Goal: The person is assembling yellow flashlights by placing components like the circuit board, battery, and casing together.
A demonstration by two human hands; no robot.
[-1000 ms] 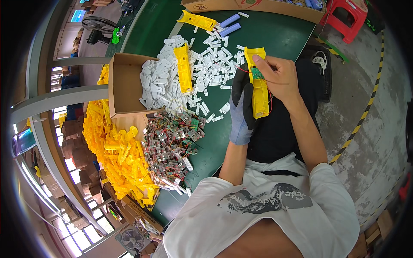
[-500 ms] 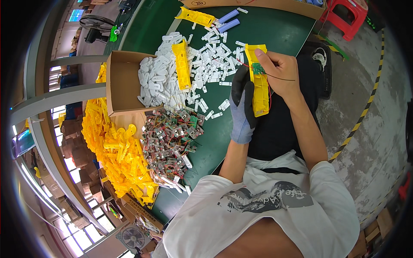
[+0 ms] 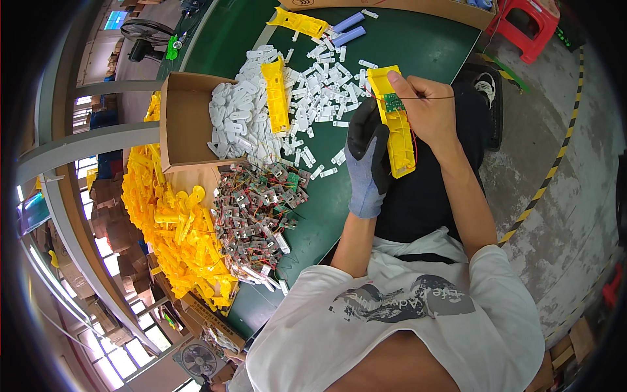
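A long yellow plastic half-shell [image 3: 400,145] is held above my lap, its hollow ribbed side showing. My left hand [image 3: 367,147], in a grey and black glove, is closed round its left side. At the upper end my bare right hand [image 3: 428,111] grips the shell's right edge, thumb on top and the other fingers curled, partly hidden. Between the hands a small green circuit board [image 3: 393,102] sits in the shell. A dark wire [image 3: 439,98] runs from the board across my right fingers. Thin red wire follows the shell's right side.
Left on the green table [image 3: 320,215] lie white plastic pieces [image 3: 245,117], wired circuit assemblies [image 3: 258,209] and yellow shells [image 3: 186,242]. A tipped cardboard box [image 3: 186,124] stands beside them. Two more half-shells and blue cylindrical cells [image 3: 348,36] lie farther off. A red stool [image 3: 529,29] stands at far right.
The shell has tilted, its upper end shifting slightly left and its lower end right. The dark wire has swung upward and now crosses my right fingers. Both hands keep their hold.
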